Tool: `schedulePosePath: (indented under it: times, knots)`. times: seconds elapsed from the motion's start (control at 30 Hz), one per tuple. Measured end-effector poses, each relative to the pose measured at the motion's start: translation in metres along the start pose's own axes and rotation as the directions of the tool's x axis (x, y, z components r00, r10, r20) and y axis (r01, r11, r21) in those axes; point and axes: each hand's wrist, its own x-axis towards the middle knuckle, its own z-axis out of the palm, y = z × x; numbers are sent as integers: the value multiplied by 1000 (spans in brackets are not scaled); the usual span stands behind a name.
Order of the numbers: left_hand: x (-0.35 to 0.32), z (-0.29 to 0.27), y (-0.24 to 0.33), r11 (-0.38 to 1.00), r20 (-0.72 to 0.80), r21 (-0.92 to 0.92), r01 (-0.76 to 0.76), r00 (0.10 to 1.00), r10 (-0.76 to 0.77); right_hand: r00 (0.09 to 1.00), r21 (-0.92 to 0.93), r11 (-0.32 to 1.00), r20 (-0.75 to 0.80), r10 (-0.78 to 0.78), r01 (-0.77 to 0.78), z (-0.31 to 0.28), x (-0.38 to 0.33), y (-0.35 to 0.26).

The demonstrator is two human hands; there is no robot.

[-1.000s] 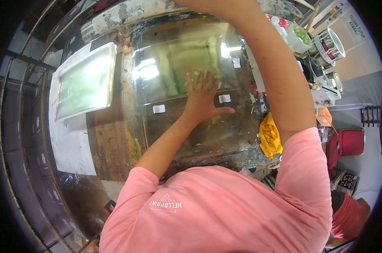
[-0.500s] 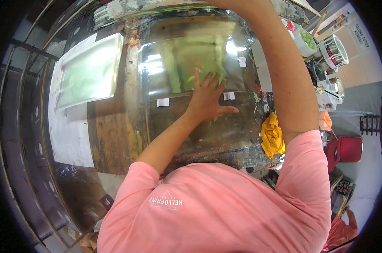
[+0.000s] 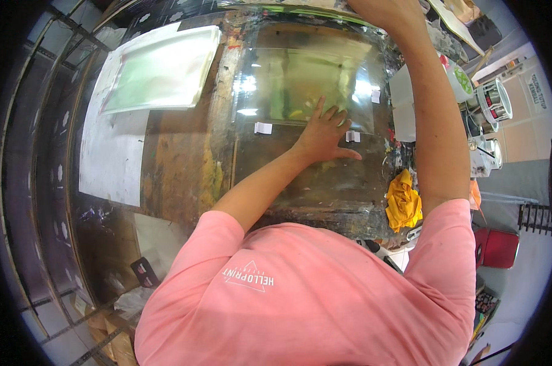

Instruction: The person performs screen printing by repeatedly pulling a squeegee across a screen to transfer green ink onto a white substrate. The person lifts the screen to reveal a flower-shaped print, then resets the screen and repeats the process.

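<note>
Your left hand (image 3: 326, 135) is open, spread at the near edge of a clear sheet (image 3: 309, 67), glossy and green-tinted, flat on the counter (image 3: 184, 158) before you. Your right hand (image 3: 376, 8) meets the top of view; its grip cannot be told. White tabs (image 3: 263, 128) edge the sheet. Paint stains the counter; a crumpled yellow cloth (image 3: 403, 204) lies right, a red chair (image 3: 498, 249) beyond.

On the table (image 3: 181, 161), with the left hand (image 3: 326, 134) as centre, a film sheet (image 3: 312, 70) was laid at twelve o'clock — stacked sheets (image 3: 160, 73) at ten, a cloth (image 3: 404, 204) at four.
</note>
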Motion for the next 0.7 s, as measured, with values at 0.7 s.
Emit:
schedulePosePath:
  times: [0.7]
  knots:
    - [-100,-105,-56,729,-175,52,683,725,-667,861,255,959,509,-22,-126,73,-222,-13]
